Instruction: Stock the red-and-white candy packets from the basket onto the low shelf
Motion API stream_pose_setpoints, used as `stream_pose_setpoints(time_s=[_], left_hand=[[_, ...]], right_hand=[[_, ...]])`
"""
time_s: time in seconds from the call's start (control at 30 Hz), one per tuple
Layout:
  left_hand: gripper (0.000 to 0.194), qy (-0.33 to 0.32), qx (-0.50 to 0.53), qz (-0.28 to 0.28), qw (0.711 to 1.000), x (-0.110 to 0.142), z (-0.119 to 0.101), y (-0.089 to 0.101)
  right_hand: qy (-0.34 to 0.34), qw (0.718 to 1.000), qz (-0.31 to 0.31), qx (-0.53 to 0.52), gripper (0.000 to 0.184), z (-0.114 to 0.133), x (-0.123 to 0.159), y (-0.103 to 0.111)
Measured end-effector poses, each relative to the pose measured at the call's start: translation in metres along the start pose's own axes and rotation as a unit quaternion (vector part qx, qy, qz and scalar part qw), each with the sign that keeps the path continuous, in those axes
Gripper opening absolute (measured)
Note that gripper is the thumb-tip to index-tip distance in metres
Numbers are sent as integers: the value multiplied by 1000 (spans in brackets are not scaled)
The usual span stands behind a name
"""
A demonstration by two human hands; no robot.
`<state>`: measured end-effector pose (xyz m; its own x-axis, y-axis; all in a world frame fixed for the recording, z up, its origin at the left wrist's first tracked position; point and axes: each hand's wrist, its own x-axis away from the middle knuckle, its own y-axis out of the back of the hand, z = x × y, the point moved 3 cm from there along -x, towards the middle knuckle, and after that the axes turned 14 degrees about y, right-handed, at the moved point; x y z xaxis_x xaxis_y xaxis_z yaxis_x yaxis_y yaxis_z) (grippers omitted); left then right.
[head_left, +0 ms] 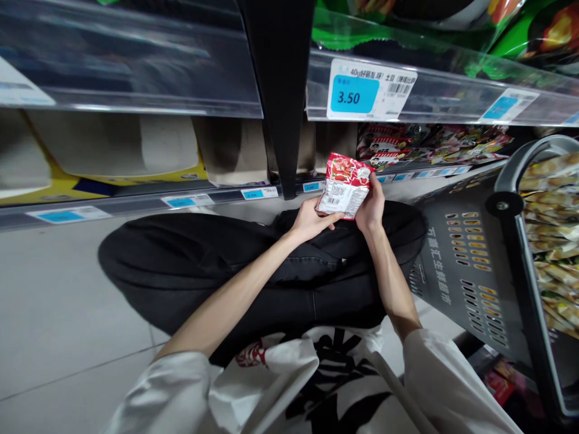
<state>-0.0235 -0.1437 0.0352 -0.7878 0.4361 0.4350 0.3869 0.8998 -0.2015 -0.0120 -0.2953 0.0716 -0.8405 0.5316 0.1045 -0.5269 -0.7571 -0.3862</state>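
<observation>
A small red and white snack packet (344, 185) is held up above my crossed legs, its printed back with a barcode facing me. My left hand (313, 220) grips its lower left corner, thumb across the front. Round the right edge of the packet, my right hand (371, 206) has its fingers closed, partly hidden behind it. Just beyond the packet, similar red and white snack packets (388, 144) lie on the bottom shelf.
A grey shopping basket (434, 265) full of yellowish packets (554, 241) stands at my right. Ahead are a black shelf post (289, 78), cardboard boxes (167, 144) and a price-tagged upper shelf edge (443, 90). Pale floor tiles (58, 301) lie to the left.
</observation>
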Motion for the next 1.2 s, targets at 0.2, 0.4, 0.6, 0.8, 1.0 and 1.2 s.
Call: stream_pose_setpoints(time_s=[0.2, 0.4, 0.6, 0.8, 1.0, 1.2], left_hand=[[42, 1, 0, 2, 1000, 0, 1, 0], [41, 2, 3, 4, 1000, -1, 1, 0], [34, -8, -24, 6, 1000, 0, 0, 0], [34, 2, -31, 4, 1000, 3, -3, 0], [37, 2, -21, 5, 1000, 2, -2, 0], [40, 20, -2, 7, 1000, 4, -6, -1]], right_hand=[[-8, 1000, 2, -12, 32, 3, 2, -5], [-18, 1000, 5, -7, 42, 5, 3, -6], [-15, 1000, 0, -8, 42, 2, 2, -5], [-11, 999, 2, 49, 53, 3, 2, -4], [-9, 999, 16, 50, 54, 3, 2, -4], [-4, 998, 28, 53, 36, 4, 4, -6]])
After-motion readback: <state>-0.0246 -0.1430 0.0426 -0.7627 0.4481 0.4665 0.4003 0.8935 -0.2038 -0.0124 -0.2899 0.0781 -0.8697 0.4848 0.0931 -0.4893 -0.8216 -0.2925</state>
